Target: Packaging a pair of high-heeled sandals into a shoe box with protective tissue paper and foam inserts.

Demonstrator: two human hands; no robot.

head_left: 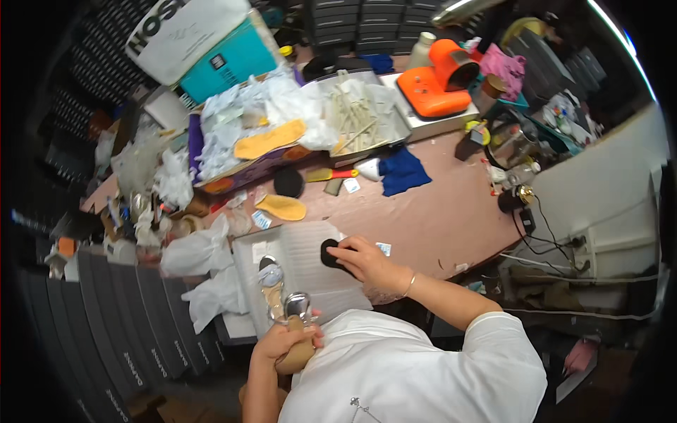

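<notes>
head: hands on sandal, pad — room toward tabletop's right edge

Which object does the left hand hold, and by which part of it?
The left hand holds a silver-and-tan shoe by its tan part, behind the shiny front.

One sandal lies left of the pad
</notes>
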